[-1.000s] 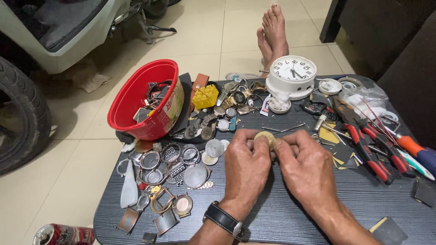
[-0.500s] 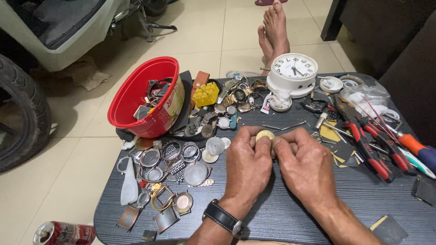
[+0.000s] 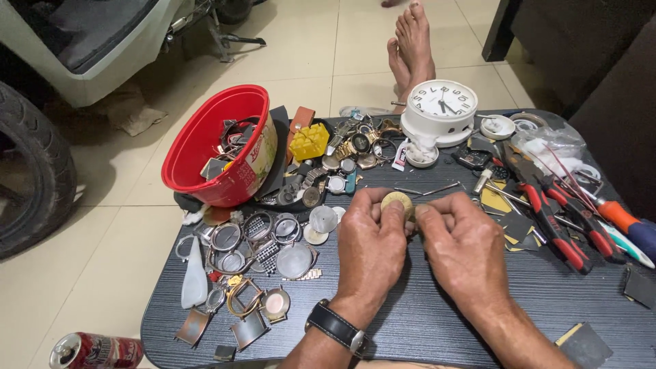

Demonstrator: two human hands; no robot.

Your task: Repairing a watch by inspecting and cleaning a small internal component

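Both my hands meet over the middle of a dark table [image 3: 437, 321]. My left hand [image 3: 372, 242], with a black wristwatch on its wrist, pinches a small round gold watch case [image 3: 397, 202] between thumb and fingers. My right hand [image 3: 465, 246] touches the same case from the right side, its fingertips closed against it. Most of the case is hidden by my fingers.
A red bowl [image 3: 205, 147] of watch parts stands at the back left, with loose watch cases, glasses and straps [image 3: 263, 242] beside it. A white clock [image 3: 441, 109] stands at the back; red-handled pliers [image 3: 553, 219] and screwdrivers lie right. A drinks can [image 3: 96, 350], a tyre [image 3: 31, 171] and a person's bare feet [image 3: 410, 48] are on the floor.
My hands stay together on the gold case with only small finger shifts. The view has drifted slightly; nothing on the table has moved.
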